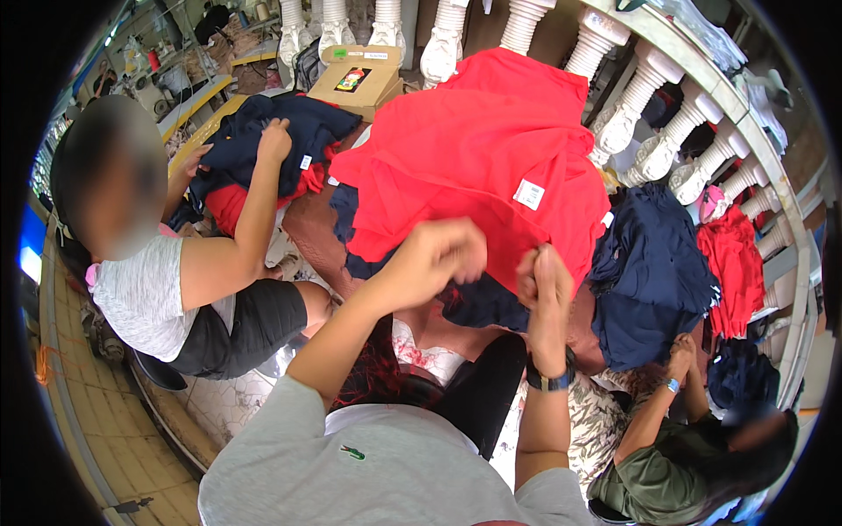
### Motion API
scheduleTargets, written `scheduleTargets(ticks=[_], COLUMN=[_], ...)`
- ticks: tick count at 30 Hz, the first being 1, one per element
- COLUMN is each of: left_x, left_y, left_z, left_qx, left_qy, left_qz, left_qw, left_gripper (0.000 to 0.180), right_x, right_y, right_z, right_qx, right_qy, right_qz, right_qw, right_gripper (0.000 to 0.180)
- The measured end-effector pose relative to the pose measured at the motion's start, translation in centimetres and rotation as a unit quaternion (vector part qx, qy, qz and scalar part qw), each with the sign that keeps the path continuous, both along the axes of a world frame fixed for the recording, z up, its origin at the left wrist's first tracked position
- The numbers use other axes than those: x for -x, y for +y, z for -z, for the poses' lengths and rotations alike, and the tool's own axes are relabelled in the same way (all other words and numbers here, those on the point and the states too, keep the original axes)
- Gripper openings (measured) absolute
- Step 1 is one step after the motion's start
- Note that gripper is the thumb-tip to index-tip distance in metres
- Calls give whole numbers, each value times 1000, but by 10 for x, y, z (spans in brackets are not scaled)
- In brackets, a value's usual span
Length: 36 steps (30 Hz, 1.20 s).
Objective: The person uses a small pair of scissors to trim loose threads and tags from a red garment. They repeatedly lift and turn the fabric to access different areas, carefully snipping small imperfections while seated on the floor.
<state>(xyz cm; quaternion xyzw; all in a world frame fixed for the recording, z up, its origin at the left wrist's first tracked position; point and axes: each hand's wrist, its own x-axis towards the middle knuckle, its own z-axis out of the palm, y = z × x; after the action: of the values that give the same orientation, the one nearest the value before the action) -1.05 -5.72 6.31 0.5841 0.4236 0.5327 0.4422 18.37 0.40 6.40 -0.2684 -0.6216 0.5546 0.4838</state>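
Left hand (pixel 445 256) loosely curled, right hand (pixel 545 276) bunched, over heaped red garments (pixel 482 131); blur leaves any hold on cloth unclear. Risk: snagged fingers could drag the garments askew.

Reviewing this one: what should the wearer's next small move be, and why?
Probably bring the left hand toward the right hand at the near edge of the red cloth: the right is curled there, while the left is apart from it and too blurred to show a grip.

The central garments (pixel 474 131) lie before balusters (pixel 625 118), right of a box (pixel 381 81).
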Motion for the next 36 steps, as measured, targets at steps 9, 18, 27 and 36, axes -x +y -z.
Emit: scheduleTargets(ticks=[9, 18, 27, 36], left_x=[7, 58, 43, 64], left_y=[22, 63, 72, 34], left_z=[-28, -53, -76, -48], left_qx=[-308, -285, -349, -257], left_qy=[364, 174, 269, 239], left_qz=[-290, -367, -382, -449], left_qw=[830, 868, 812, 822], left_gripper=[37, 28, 30, 23], right_x=[16, 4, 67, 2], right_y=[26, 29, 63, 102], right_z=[-13, -51, -61, -73], right_qx=[-399, -291, -270, -311], right_qy=[-153, -126, -22, -102], right_qz=[230, 268, 202, 332], right_qw=[874, 910, 941, 885], right_gripper=[29, 35, 13, 21])
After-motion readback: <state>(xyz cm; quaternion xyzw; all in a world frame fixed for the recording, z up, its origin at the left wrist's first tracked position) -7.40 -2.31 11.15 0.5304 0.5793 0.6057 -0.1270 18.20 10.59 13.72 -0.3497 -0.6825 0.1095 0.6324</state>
